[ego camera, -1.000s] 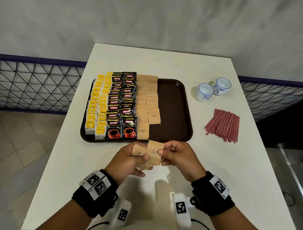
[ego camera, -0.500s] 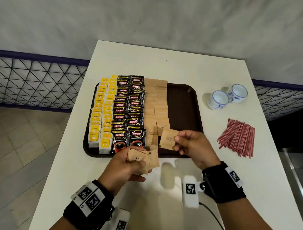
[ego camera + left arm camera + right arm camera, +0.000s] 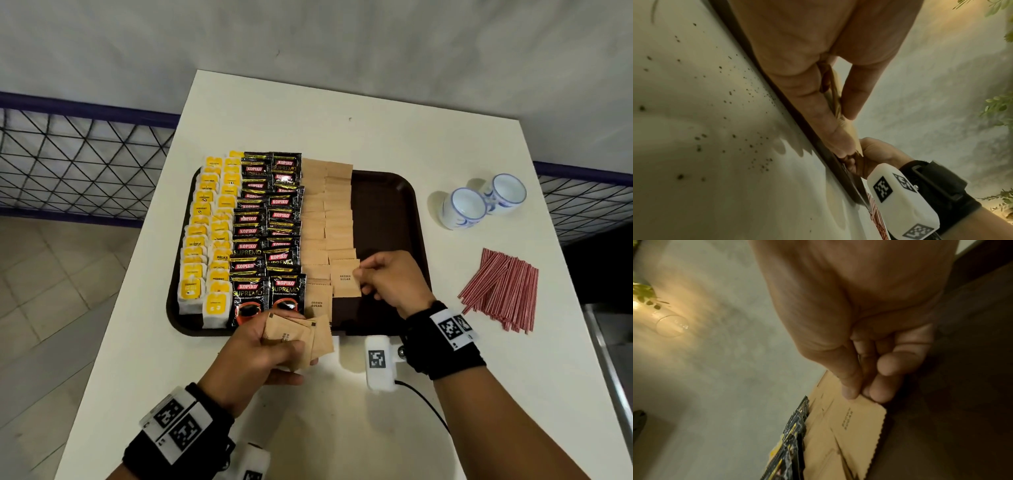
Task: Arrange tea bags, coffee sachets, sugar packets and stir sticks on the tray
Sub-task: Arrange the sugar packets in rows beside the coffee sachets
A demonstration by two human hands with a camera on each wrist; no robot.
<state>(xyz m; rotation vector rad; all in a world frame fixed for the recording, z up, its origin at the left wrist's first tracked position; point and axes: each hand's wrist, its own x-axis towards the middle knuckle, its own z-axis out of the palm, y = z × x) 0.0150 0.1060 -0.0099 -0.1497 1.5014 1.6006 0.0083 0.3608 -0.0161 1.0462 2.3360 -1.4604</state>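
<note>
One brown sugar packet (image 3: 345, 278) is pinched by the right hand (image 3: 390, 279) at the near end of the right sugar row on the tray (image 3: 387, 212), while more sugar packets (image 3: 301, 339) are gripped by the left hand (image 3: 260, 353) over the tabletop (image 3: 342, 428).

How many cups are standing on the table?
2. Both stand on the white table to the right of the tray, touching each other: the nearer cup and the farther cup. None seems hidden.
</note>
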